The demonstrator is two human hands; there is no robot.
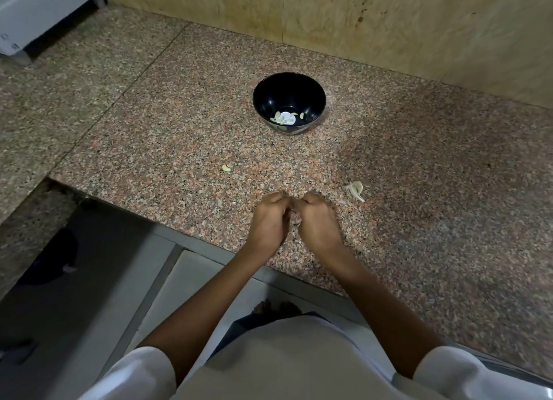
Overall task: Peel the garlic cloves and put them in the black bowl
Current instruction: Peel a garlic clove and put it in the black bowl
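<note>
short of the black bowl, left hand and right hand curled knuckle to knuckle, cannot tell round what. peeled cloves inside the bowl, loose clove short-left of it. risk: hard squeeze, clove shooting off the counter.

Speckled granite counter, wooden wall panel

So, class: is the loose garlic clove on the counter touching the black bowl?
Apart. The head view shows bare counter between the loose garlic clove and the black bowl.
</note>
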